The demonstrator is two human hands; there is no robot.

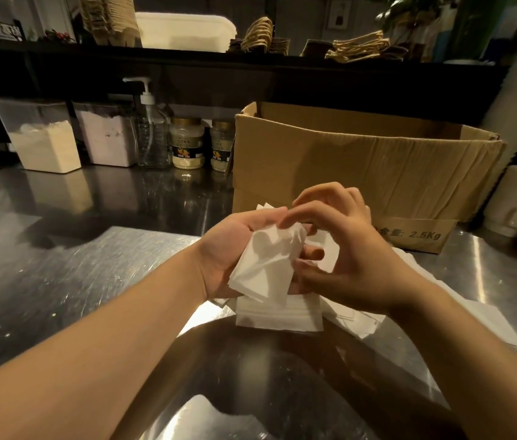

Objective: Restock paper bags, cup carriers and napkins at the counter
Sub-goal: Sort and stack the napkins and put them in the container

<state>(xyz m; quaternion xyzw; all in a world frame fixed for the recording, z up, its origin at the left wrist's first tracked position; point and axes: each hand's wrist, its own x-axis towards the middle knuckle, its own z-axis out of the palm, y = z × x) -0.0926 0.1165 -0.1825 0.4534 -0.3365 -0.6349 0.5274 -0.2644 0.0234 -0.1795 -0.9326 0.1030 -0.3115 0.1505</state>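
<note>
The napkins point(266, 265) sit at the centre of the frame, a small bunch held up just above the tabletop point(92, 265). The left hand point(235, 249) cups them from below with its fingers curled round the bunch, and the right hand point(346, 249) pinches at their right edge with thumb and fingertips, as if squaring them or peeling some off. Below the hands a neat stack point(278, 315) rests on the steel, with looser sheets point(362, 319) fanned out to its right.

Behind, in the right half of the frame, stands an open box point(362, 166), probably the supply. Along the shelf point(187, 55) at the top lie rope-handled bags point(358, 47), so that part looks stocked already, though I cannot be sure. I see no cup carriers that I can make out.

My guess is the napkin step is midway: sorted, not yet put in place.
</note>
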